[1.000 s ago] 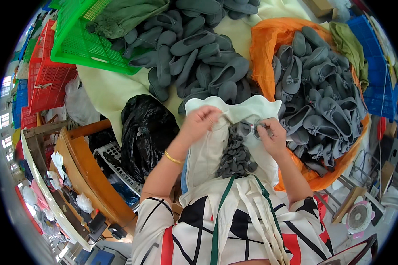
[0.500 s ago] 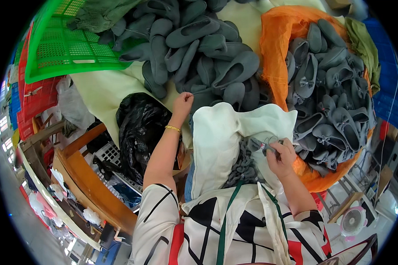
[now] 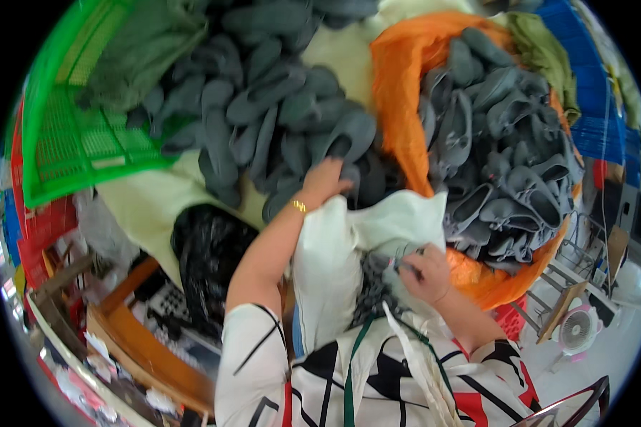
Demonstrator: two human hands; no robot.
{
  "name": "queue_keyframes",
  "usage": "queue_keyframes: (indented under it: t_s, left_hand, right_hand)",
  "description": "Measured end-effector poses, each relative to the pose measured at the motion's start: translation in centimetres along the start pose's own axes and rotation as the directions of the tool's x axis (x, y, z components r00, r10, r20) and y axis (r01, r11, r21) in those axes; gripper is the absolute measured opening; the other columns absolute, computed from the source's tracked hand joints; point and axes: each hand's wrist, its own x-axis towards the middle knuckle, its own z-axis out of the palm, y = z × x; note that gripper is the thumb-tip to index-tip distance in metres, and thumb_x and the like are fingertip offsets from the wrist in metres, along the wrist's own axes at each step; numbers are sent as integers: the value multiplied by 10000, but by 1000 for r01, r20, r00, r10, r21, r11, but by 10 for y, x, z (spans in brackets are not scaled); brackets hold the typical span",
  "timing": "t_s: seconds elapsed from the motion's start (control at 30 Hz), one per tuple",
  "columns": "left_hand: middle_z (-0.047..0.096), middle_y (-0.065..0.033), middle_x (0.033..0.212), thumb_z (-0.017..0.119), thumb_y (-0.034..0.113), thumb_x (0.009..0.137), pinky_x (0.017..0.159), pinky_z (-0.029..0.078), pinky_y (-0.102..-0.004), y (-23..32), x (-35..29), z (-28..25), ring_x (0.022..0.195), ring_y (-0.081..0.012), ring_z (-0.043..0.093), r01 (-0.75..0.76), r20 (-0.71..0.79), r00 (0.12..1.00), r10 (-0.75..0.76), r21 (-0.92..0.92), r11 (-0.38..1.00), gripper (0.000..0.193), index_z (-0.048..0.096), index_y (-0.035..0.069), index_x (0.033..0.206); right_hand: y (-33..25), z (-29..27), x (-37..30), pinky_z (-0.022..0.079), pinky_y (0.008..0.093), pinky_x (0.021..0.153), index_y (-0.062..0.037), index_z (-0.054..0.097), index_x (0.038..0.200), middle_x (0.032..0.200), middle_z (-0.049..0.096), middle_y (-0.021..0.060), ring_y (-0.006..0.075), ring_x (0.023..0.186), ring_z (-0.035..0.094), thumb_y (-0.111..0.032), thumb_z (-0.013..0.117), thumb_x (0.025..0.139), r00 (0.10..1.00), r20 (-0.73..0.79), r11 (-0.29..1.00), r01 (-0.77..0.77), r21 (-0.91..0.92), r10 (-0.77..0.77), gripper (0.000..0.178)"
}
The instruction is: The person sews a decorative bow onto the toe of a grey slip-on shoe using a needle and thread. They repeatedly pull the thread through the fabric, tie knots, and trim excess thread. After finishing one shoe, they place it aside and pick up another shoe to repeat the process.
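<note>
My left hand point(image 3: 325, 181), a yellow band at its wrist, reaches to the near edge of a heap of dark grey slip-on shoes point(image 3: 274, 107). Its thumb stands apart from the fingers, and the fingertips meet a grey shoe point(image 3: 352, 135); I see no firm hold on it. My right hand point(image 3: 427, 274) is closed in a pinch over a white cloth bag point(image 3: 320, 270) in front of my body. What it pinches is blurred, with thin thread loops beside it. Small grey fabric pieces point(image 3: 374, 288) fill the bag's opening.
An orange sack point(image 3: 395, 85) at the right holds grey shoes with bows. A green crate point(image 3: 85, 164) stands at far left, with a black plastic bag point(image 3: 206, 263) nearer. Lower left is a wooden bench point(image 3: 149, 349); a small fan point(image 3: 575, 327) stands at lower right.
My left hand has moved forward and right from beside the heap to a shoe, its fist loosening. My right hand stays pinched over the bag. The whole view has shifted.
</note>
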Motion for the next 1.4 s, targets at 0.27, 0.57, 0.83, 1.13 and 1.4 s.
queue_keyframes:
  t_s: [0.27, 0.57, 0.83, 1.13, 1.4]
  left_hand:
    - [616, -98, 932, 799, 200, 705, 839, 467, -443, 59, -14, -58, 972, -320, 564, -160, -159, 975, 153, -31, 987, 313, 714, 100, 989]
    - [654, -32, 922, 731, -13, 777, 761, 488, -261, 169, -100, -235, 838, -113, 594, -338, -516, 830, 210, -167, 926, 244, 673, 16, 1012]
    - [694, 2, 977, 730, 129, 877, 789, 515, -255, 234, -206, -238, 867, -78, 611, -74, 185, 973, 137, -312, 947, 278, 674, 7, 1120]
    - [665, -147, 1080, 706, 286, 873, 879, 502, -384, 209, -250, -60, 979, -330, 629, -182, -122, 976, 181, 1, 983, 390, 629, 41, 1166]
    - [641, -135, 799, 703, 284, 858, 654, 510, -454, 238, -316, -44, 748, -351, 630, -1, -328, 938, 113, 324, 946, 227, 627, 71, 875]
  right_hand:
    - [1, -9, 1, 421, 362, 495, -86, 663, 851, 633, 508, 51, 239, 553, 523, -88, 794, 721, 972, -219, 989, 106, 102, -82, 185]
    - [-11, -13, -15, 469, 364, 543, -66, 654, 866, 691, 558, 66, 254, 612, 576, -127, 780, 769, 951, -288, 982, 151, 118, -111, 170]
    - [-13, -10, -29, 504, 386, 593, -81, 647, 865, 742, 595, 88, 283, 681, 614, -150, 744, 795, 941, -294, 978, 197, 66, -170, 138]
    - [-19, -9, -37, 493, 357, 638, -36, 663, 886, 794, 634, 108, 284, 728, 623, -110, 732, 816, 943, -331, 956, 124, 267, -29, 124]
    - [-49, -6, -49, 498, 362, 671, -14, 658, 911, 799, 629, 122, 281, 745, 619, -195, 705, 864, 953, -212, 887, -101, 451, 216, 193]
